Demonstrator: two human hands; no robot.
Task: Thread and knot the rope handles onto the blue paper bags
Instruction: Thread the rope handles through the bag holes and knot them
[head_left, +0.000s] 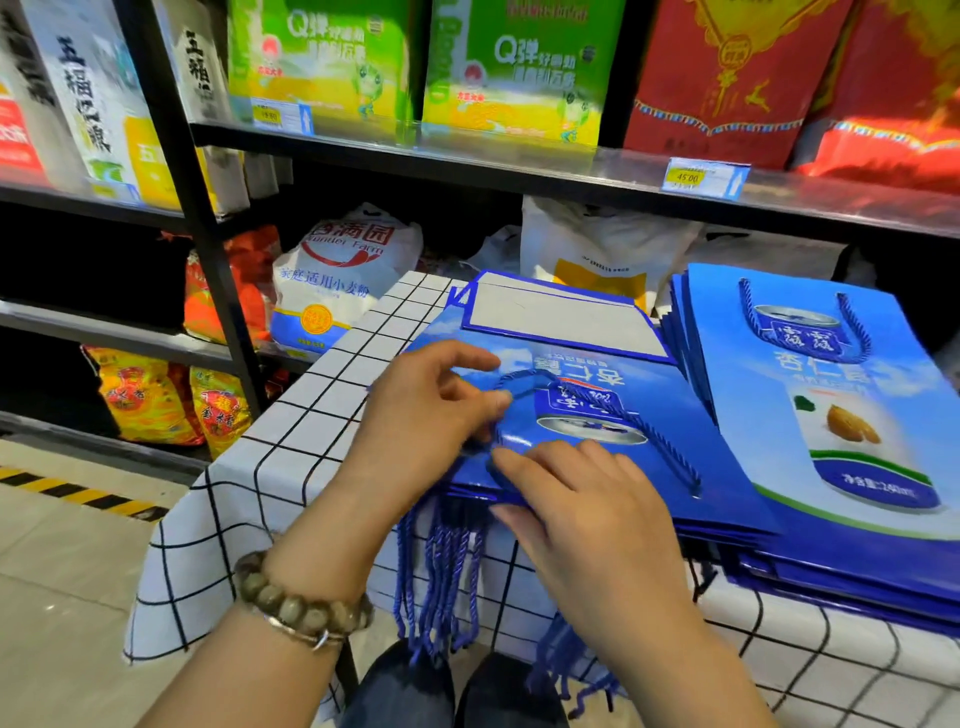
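A flat blue paper bag (675, 415) lies on top of a stack on the table. A twisted blue rope handle (618, 415) curves across its printed face. My left hand (426, 410) pinches one end of that rope at the bag's near left corner. My right hand (576, 499) presses on the bag's near edge right beside it, fingertips touching the same corner. A bundle of loose blue ropes (441, 566) hangs off the table edge below my hands. To the right sits a second stack of blue bags (831, 415), its top bag with a rope handle fitted.
The table wears a white cloth with a black grid (291, 452). Dark shelves (467, 156) behind hold boxed goods, flour sacks (337, 280) and snack packs. Yellow-black floor tape (78, 488) runs at the left. My knees show under the table edge.
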